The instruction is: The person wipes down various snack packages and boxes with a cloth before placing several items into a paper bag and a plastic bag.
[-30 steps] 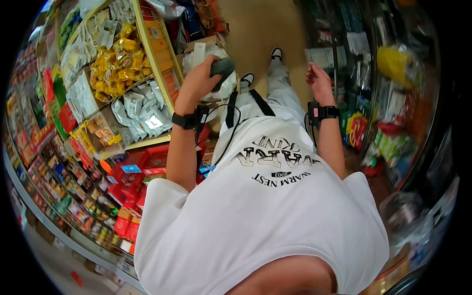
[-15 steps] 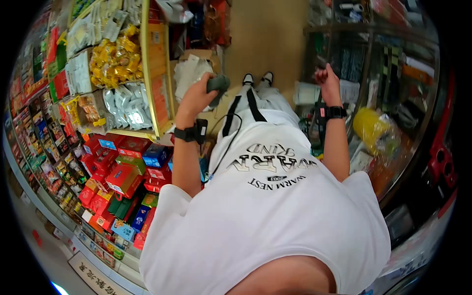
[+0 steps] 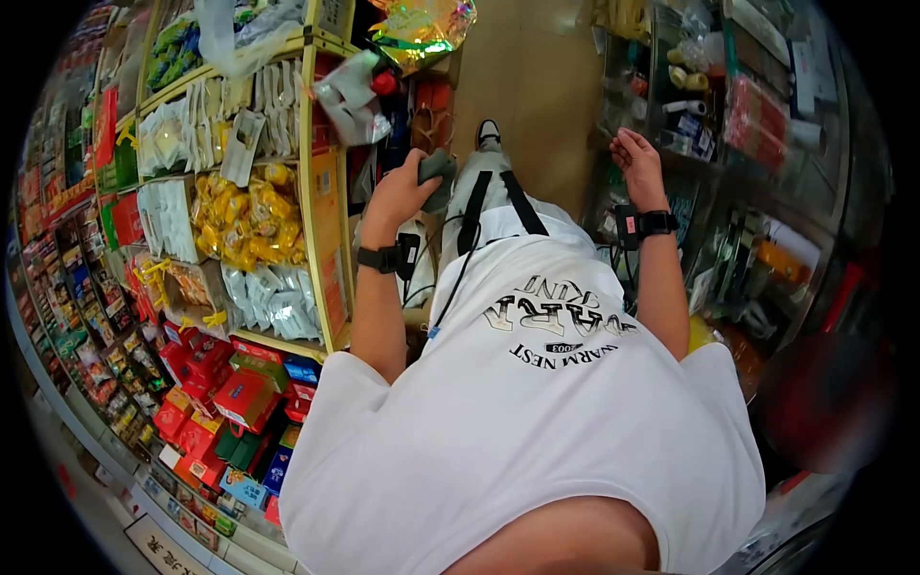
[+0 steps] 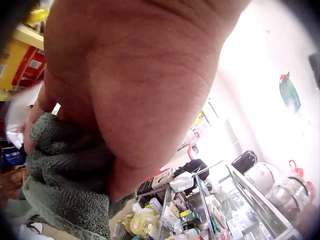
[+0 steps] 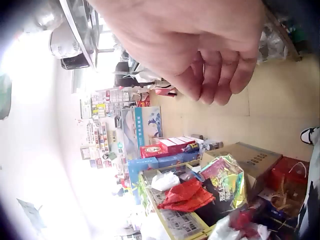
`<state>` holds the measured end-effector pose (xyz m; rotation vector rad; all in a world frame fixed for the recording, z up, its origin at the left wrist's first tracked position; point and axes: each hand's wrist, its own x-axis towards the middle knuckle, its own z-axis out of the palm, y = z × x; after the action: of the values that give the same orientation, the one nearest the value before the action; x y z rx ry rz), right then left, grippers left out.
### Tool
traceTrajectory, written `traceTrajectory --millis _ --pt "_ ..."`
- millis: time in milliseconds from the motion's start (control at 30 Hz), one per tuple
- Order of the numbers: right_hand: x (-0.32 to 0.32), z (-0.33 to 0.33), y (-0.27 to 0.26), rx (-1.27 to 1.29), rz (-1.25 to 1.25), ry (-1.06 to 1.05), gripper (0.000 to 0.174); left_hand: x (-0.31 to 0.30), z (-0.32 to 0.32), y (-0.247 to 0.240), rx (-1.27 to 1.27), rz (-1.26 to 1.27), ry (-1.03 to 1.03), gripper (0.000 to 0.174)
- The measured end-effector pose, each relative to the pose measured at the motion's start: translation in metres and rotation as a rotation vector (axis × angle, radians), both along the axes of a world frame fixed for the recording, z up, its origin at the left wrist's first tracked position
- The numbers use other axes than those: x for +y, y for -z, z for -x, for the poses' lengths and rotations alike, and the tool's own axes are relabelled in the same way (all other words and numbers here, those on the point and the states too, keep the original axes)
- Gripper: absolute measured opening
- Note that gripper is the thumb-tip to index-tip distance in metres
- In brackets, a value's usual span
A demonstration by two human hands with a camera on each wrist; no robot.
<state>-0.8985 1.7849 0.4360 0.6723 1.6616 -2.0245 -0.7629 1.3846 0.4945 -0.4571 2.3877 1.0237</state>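
Note:
My left hand (image 3: 395,203) grips a bunched grey-green towel (image 3: 438,178) in front of my left hip. In the left wrist view the towel (image 4: 67,175) shows a rough looped weave and hangs in folds below the fingers. My right hand (image 3: 640,172) is raised on the other side, beside the glass case. Its fingers (image 5: 212,75) are loosely bent with nothing in them, as the right wrist view shows.
On the left stands a yellow-edged shelf (image 3: 331,287) with yellow packets (image 3: 251,218) and silver packets (image 3: 273,302). Red boxes (image 3: 247,398) are stacked below it. A glass case (image 3: 714,182) full of goods lines the right. Between them runs a tiled aisle (image 3: 532,86), where one shoe (image 3: 489,132) shows.
I have stepped forward along the aisle, so the shelf and glass case slide back past me. The left hand keeps the towel throughout; the right hand stays raised and without any object.

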Motion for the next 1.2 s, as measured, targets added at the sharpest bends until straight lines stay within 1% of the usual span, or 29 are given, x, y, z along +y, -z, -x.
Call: traceTrajectory --millis 67,167,200,233,267,333,367,433,567,667,733,767,800,867,967,1100,1200 --pt "-0.015 0.039 -0.007 0.029 0.012 -0.002 0.021 -0.013 0.040 -0.007 -0.013 0.010 0.095 0.041" --pt "-0.038 0.082 -0.016 0.000 -0.018 -0.020 0.017 -0.030 0.089 -0.017 0.031 0.047 0.124 0.039" --pt "-0.044 0.095 -0.018 0.012 -0.011 0.004 0.016 -0.035 0.101 -0.019 0.060 0.077 0.143 0.039" --pt "-0.051 0.110 -0.019 0.025 -0.004 0.027 0.016 -0.039 0.114 -0.022 0.081 0.074 0.084 0.040" --pt "-0.059 0.126 -0.021 0.031 0.002 0.011 0.016 -0.047 0.125 -0.020 0.085 0.081 0.069 0.040" --pt "-0.068 0.153 -0.020 0.040 0.023 0.020 0.019 -0.056 0.144 -0.016 0.276 0.036 0.015 0.049" --pt "-0.072 0.170 -0.018 0.040 0.026 -0.001 0.019 -0.060 0.153 -0.013 0.276 0.042 -0.005 0.049" --pt "-0.079 0.201 -0.009 -0.061 0.051 0.065 0.024 -0.062 0.172 -0.024 0.254 0.066 -0.058 0.050" --pt "-0.092 0.285 0.009 -0.120 0.079 0.040 0.027 -0.071 0.209 -0.022 0.280 0.074 -0.164 0.050" --pt "-0.104 0.359 0.026 -0.166 0.070 -0.018 0.027 -0.076 0.236 -0.015 0.284 0.101 -0.313 0.047" --pt "-0.116 0.413 0.033 -0.189 0.107 -0.076 0.026 -0.078 0.262 -0.017 0.277 0.131 -0.398 0.051" --pt "-0.121 0.441 0.038 -0.206 0.136 -0.105 0.026 -0.079 0.276 -0.015 0.215 0.144 -0.443 0.052" --pt "-0.124 0.462 0.036 -0.236 0.156 -0.133 0.025 -0.076 0.289 -0.020 0.205 0.149 -0.466 0.052" --pt "-0.135 0.510 0.035 -0.225 0.157 -0.201 0.024 -0.072 0.315 -0.023 0.263 0.120 -0.580 0.052" --pt "-0.154 0.570 0.026 -0.212 0.135 -0.309 0.023 -0.067 0.344 -0.038 0.257 0.128 -0.649 0.051" --pt "-0.193 0.622 0.020 -0.186 0.089 -0.403 0.023 -0.069 0.353 -0.040 0.226 0.129 -0.757 0.051" --pt "-0.226 0.641 0.030 -0.191 0.100 -0.472 0.021 -0.072 0.344 -0.038 0.212 0.174 -0.823 0.051"
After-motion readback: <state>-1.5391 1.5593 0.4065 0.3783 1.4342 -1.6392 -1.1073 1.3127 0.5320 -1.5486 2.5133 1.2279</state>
